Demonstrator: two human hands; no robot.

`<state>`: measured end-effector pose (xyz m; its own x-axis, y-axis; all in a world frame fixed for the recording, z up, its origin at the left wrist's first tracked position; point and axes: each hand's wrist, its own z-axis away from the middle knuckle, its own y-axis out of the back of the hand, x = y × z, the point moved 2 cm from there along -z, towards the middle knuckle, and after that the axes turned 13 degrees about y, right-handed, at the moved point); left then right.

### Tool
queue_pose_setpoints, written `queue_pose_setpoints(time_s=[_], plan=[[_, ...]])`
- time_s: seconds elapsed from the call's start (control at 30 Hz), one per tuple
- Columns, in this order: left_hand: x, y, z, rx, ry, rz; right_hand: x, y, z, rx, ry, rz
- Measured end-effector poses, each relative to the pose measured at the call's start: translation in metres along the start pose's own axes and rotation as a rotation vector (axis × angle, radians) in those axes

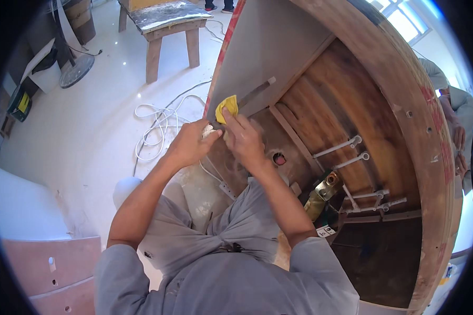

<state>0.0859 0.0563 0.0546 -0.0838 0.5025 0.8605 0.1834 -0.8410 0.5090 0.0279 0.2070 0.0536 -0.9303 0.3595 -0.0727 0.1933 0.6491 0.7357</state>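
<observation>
My right hand is closed with its fingertips on a folded yellow piece; whether it is cloth or sandpaper I cannot tell. This piece is held up by the red-streaked edge of a grey panel, and contact between them is unclear. Close by on the left, the fingers of my left hand curl around a small whitish crumpled lump. Both hands are above my knees, in front of the open wooden cabinet-like frame.
White pipes and a brass-coloured metal part stick out inside the frame. A white cable lies coiled on the floor, near a power strip. A wooden bench stands beyond. Another person is at the right edge.
</observation>
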Motion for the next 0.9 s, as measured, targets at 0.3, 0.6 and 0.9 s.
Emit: queue_pose_setpoints(time_s=[0.3, 0.6, 0.9], plan=[[0.017, 0.011, -0.002, -0.133, 0.117, -0.025, 0.042, 0.024, 0.003, 0.076, 0.101, 0.106], [0.003, 0.013, -0.005, -0.184, 0.126, -0.038, 0.082, 0.062, -0.002, 0.128, -0.041, 0.28], [0.006, 0.007, -0.003, -0.08, 0.028, -0.009, 0.018, 0.019, 0.005, -0.032, 0.173, 0.001]])
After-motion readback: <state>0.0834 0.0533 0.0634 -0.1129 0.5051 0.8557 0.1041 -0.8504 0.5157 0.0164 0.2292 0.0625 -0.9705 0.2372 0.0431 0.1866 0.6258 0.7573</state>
